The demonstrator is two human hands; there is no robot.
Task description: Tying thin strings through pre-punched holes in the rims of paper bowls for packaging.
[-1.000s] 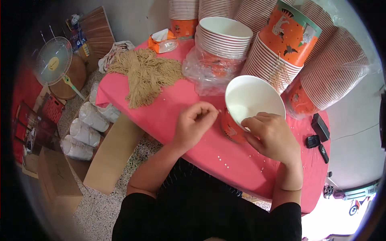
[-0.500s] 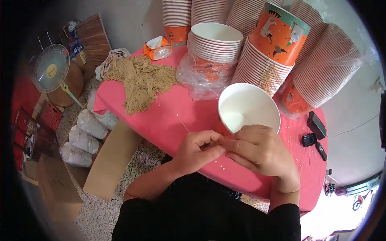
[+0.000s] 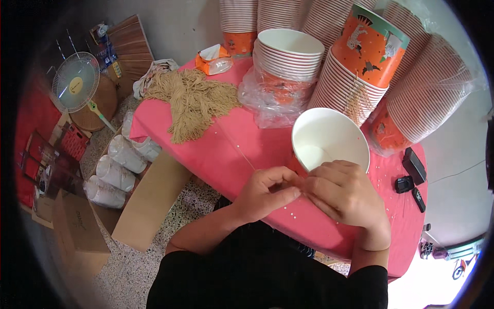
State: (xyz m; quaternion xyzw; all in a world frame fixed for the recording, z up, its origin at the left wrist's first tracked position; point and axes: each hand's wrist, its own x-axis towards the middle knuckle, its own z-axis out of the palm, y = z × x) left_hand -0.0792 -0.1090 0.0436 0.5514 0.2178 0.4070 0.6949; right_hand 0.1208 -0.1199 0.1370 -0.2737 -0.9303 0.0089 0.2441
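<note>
Item: left hand [image 3: 270, 190], fingers curled, thumb and forefinger set narrow. We cannot tell what its fingertips pinch.

Item: right hand [image 3: 343, 194], fingers bent, tips meeting or nearly meeting those of the left at its 9 o'clock. Its grip is hidden from us.

Item: 1 thin strand [image 3: 246, 157], running from the left hand toward 11 o'clock; its near end we cannot make out.

Item: heap of tan cords [image 3: 193, 100], at 11 o'clock from the left hand, well apart.

Item: 1 orange tub, white inside [image 3: 334, 131], upright, mouth up, at 12 o'clock from the right hand, whose knuckles overlap the near rim in our view; we cannot tell whether they touch.

Item: small white beads [image 3: 294, 212], near the left hand at 4 to 5 o'clock, on the pink tablecloth [image 3: 177, 136].

Item: small black objects [image 3: 413, 166], at 2 to 3 o'clock from the right hand.
</note>
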